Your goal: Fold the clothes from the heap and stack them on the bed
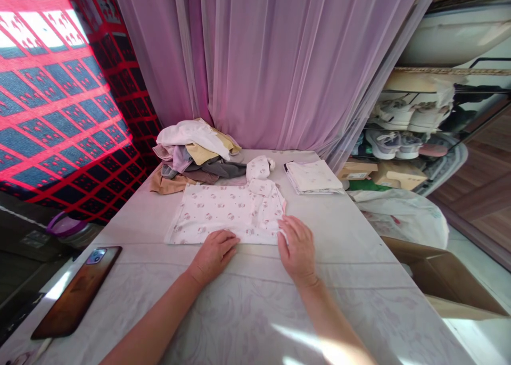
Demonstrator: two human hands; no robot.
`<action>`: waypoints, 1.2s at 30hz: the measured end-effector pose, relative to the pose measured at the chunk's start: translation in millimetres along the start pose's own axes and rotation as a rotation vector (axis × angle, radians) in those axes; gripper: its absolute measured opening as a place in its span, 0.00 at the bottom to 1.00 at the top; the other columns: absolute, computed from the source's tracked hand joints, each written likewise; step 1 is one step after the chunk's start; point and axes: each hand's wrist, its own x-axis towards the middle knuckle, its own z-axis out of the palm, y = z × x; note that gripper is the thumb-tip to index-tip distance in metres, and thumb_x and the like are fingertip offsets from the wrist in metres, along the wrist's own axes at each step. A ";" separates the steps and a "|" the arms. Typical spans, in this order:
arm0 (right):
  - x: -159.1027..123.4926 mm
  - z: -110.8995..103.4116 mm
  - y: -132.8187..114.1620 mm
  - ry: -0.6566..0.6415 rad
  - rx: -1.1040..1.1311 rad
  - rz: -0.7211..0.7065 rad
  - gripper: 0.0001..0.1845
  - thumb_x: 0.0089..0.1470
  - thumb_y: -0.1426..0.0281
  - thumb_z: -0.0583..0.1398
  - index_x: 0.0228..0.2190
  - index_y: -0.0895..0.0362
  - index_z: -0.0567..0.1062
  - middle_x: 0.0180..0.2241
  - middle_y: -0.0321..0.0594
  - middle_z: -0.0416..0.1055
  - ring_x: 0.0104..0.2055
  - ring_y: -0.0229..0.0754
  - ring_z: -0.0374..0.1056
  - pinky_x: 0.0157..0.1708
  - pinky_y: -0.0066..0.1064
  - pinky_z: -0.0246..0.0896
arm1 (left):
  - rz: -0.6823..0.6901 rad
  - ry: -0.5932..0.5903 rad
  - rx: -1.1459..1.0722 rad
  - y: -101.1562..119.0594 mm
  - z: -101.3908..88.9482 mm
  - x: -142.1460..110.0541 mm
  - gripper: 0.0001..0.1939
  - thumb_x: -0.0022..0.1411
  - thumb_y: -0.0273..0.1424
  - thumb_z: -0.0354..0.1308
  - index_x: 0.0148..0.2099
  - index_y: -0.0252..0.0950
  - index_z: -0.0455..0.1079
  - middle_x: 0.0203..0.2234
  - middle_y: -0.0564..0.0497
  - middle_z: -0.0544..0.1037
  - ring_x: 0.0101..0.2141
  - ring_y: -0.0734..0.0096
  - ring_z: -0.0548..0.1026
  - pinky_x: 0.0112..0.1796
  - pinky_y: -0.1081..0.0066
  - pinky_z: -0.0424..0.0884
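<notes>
Just past my left hand (215, 253) and right hand (297, 248), the white printed top (215, 208) lies flat, its long way side to side. Both touch its near edge, right by a corner. Right fingers look spread; left ones sit close, maybe pinching, I cannot tell. Its far-right folds look muddled.

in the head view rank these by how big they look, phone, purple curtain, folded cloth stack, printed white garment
1. purple curtain
2. printed white garment
3. phone
4. folded cloth stack
</notes>
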 end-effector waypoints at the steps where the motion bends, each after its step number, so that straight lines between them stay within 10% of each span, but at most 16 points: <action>1: -2.2 1.7 -11.9 -0.101 0.046 -0.095 0.18 0.62 0.70 0.51 0.50 0.55 0.72 0.52 0.46 0.70 0.57 0.45 0.61 0.56 0.41 0.56 | 0.002 -0.011 0.009 0.1 0.9 -2.0 0.14 0.65 0.31 0.53 0.51 0.38 0.72 0.49 0.45 0.76 0.51 0.60 0.71 0.53 0.58 0.67; 9: -18.0 19.4 -52.6 -0.722 -0.034 -0.058 0.25 0.62 0.61 0.52 0.59 0.52 0.65 0.64 0.41 0.56 0.65 0.47 0.49 0.63 0.48 0.40 | -0.092 -0.118 0.096 -10.5 -0.5 -23.2 0.20 0.67 0.37 0.49 0.60 0.41 0.65 0.61 0.48 0.66 0.62 0.60 0.60 0.60 0.52 0.57; 20: -16.4 28.2 -76.3 -0.671 -0.170 0.045 0.23 0.61 0.58 0.53 0.57 0.43 0.67 0.62 0.44 0.59 0.63 0.53 0.52 0.59 0.57 0.41 | -0.178 -0.154 0.244 -4.7 -3.1 -28.7 0.23 0.68 0.41 0.46 0.63 0.48 0.59 0.64 0.50 0.60 0.63 0.58 0.57 0.61 0.45 0.46; 36: -44.1 -3.1 -29.7 -0.687 -0.439 0.268 0.28 0.63 0.60 0.48 0.62 0.53 0.60 0.66 0.46 0.50 0.67 0.51 0.43 0.61 0.57 0.38 | -0.649 -0.245 0.300 -38.6 -40.2 -44.1 0.31 0.66 0.50 0.40 0.67 0.46 0.54 0.68 0.46 0.50 0.66 0.45 0.47 0.56 0.34 0.46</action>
